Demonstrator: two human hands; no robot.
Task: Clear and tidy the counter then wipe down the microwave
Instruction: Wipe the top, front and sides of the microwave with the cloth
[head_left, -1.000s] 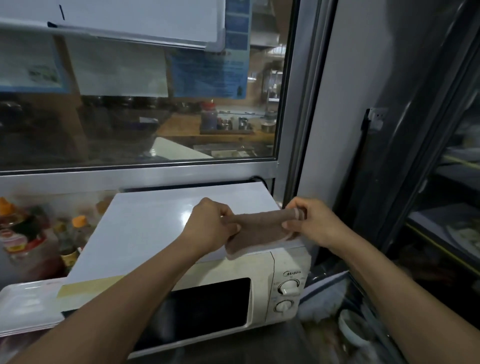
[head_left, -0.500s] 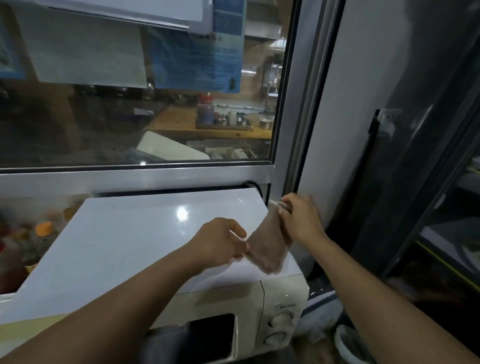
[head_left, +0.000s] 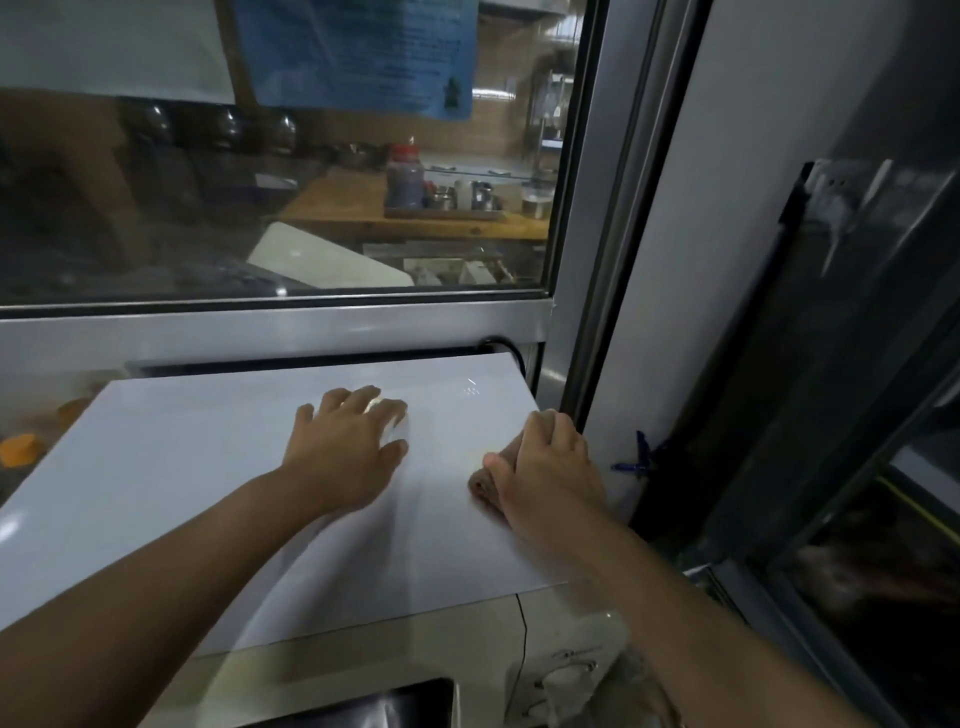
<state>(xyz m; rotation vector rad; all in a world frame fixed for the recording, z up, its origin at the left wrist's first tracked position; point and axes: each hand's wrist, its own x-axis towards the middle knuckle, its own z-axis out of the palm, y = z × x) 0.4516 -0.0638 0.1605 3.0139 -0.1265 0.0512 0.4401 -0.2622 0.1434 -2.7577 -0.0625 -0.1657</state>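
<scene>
Microwave (head_left: 208, 493) top: left hand (head_left: 345, 449) flat, fingers spread; right hand (head_left: 545, 467) clutches brown cloth (head_left: 483, 486). Poster writing unreadable.

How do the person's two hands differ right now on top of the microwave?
The left hand lies flat and holds nothing; the right hand presses a brown cloth. The left is nearer the middle of the microwave top, the right by its right edge. Both rest palm-down.

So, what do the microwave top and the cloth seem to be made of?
Microwave top: seems painted metal, white and glossy; it shows a light glint and faint reflections of the arms. Cloth: seems soft woven fabric, brown and matte, bunched under the right hand; the fibre cannot be told.
</scene>
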